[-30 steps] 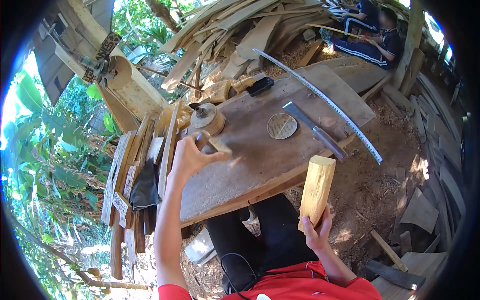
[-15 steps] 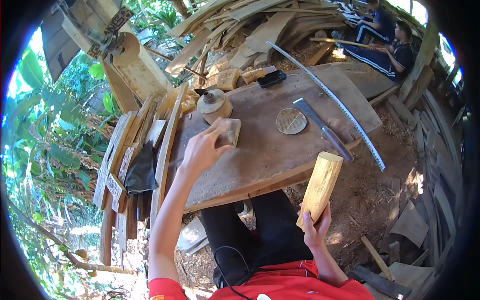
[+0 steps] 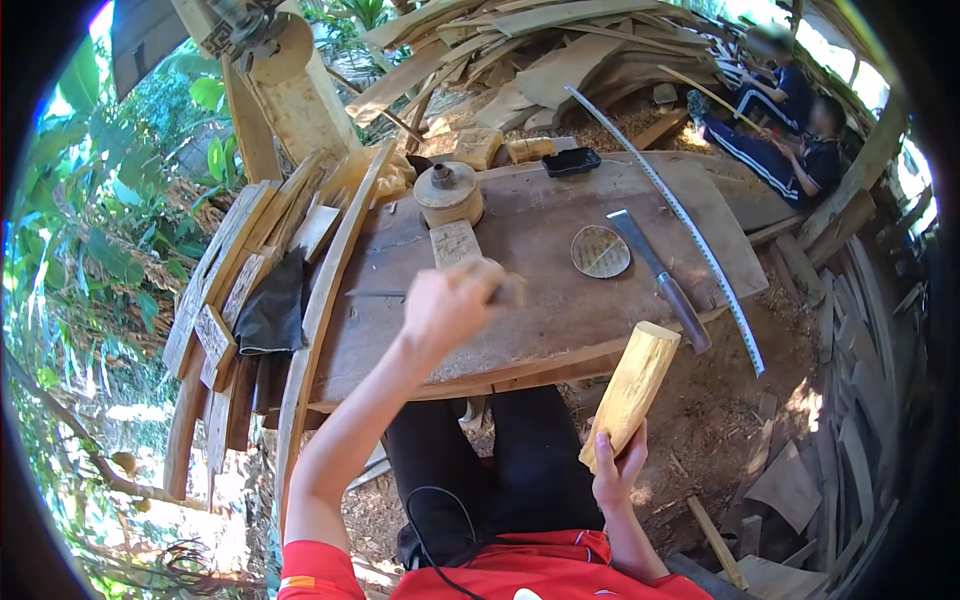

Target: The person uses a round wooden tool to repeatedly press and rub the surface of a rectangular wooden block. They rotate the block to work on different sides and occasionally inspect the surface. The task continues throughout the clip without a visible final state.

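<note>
My right hand (image 3: 620, 467) grips the lower end of a short, pale wooden billet (image 3: 632, 385), which stands tilted off the near edge of the wooden workbench (image 3: 390, 350). Over the bench, my left hand (image 3: 448, 308) is closed and smeared by motion. A blurred brownish end sticks out at its right; what it belongs to is unclear. A thin dark strip (image 3: 375, 293) shows to the left of that hand, and I cannot tell whether it is held. Just beyond the fist lies a flat wooden block (image 3: 453, 242), partly hidden, beside a round lidded wooden container (image 3: 448, 190).
A machete (image 3: 660, 275), a round woven disc (image 3: 601, 251), a curved measuring strip (image 3: 680, 215) and a black tray (image 3: 571, 161) lie on the bench. Planks (image 3: 335, 270) and a dark cloth (image 3: 275, 305) flank its left. Two people (image 3: 820, 150) sit at the far right.
My left hand has moved right and closed, with a brownish end now showing at it. The right hand still holds the billet. The whole view has shifted slightly.
</note>
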`<state>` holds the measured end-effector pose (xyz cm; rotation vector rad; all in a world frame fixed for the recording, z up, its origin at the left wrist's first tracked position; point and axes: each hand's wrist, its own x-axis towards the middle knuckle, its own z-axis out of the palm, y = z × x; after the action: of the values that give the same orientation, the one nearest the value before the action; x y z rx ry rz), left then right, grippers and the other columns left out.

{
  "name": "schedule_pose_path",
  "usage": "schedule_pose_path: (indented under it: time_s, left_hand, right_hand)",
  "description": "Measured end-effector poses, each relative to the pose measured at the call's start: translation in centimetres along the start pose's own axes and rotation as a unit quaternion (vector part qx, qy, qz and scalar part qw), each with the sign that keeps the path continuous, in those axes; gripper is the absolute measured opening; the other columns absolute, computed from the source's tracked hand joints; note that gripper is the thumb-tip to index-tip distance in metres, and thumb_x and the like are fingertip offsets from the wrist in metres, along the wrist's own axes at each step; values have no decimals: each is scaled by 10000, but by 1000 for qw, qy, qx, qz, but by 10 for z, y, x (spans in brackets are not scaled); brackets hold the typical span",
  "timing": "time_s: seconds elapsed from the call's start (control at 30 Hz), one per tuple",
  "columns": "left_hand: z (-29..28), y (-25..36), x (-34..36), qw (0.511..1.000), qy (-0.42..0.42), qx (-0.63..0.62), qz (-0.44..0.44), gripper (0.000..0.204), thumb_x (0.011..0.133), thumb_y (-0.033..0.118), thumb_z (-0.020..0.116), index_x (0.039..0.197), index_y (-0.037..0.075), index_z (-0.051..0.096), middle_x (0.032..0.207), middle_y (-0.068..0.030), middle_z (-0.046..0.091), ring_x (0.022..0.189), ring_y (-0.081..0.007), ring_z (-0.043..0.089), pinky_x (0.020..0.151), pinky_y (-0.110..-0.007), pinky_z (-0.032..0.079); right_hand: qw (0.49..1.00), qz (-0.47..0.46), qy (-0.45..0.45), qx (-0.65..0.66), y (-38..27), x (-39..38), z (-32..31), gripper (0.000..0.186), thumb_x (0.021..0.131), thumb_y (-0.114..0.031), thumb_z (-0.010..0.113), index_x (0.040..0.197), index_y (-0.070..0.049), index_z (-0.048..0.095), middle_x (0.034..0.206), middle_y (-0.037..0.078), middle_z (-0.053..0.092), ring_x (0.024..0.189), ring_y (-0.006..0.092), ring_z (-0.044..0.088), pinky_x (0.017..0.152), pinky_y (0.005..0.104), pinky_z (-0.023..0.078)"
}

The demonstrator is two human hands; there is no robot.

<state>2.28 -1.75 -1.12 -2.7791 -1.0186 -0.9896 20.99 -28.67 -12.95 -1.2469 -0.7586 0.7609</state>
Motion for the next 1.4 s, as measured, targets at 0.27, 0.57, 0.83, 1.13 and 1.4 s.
schedule_pose_path:
  time_s: [0.27, 0.57, 0.83, 1.13, 1.4]
  left_hand:
    - [5, 47, 5, 927, 136, -238, 255, 563, 794, 204, 910, 643, 117, 374, 569, -28, 406, 462, -230, 484, 433, -373, 363]
    - [2, 42, 15, 922, 160, -286, 205, 401, 815, 51, 815, 649, 95, 452, 565, -50, 465, 463, -265, 503, 434, -404, 380]
    - [-14, 34, 39, 906, 168, -370, 119, 365, 844, 20, 764, 631, 45, 469, 555, -117, 472, 454, -311, 486, 451, -401, 372]
    - [-38, 11, 64, 893, 121, -434, -6, 350, 858, 74, 753, 640, 29, 483, 570, -84, 440, 532, -167, 376, 520, -340, 375]
    - [-31, 17, 58, 892, 117, -436, 0, 245, 808, 156, 765, 707, 8, 598, 633, -194, 531, 568, -352, 408, 554, -402, 454]
  right_hand:
    - [999, -31, -1, -31, -14, 2, 10, 538, 993, -122, 647, 1448, 40, 409, 1141, 173, 659, 931, 201, 677, 796, 337, 577]
    - [999, -23, 3, -46, -14, 5, 16, 611, 999, -187, 640, 1506, 32, 379, 1098, 169, 677, 823, 192, 655, 738, 330, 546]
    - [983, -160, -64, -69, -59, 44, 30, 682, 995, -248, 608, 1544, 52, 336, 1078, 231, 655, 806, 232, 660, 734, 361, 559]
    - [907, -417, -3, -55, -198, 103, 63, 616, 921, -451, 660, 1264, 42, 521, 1109, 199, 608, 941, 286, 619, 837, 392, 492]
    - [918, -366, -151, 17, -198, 94, 64, 485, 927, -251, 709, 1293, 43, 586, 1189, 190, 613, 1057, 237, 621, 952, 395, 493]
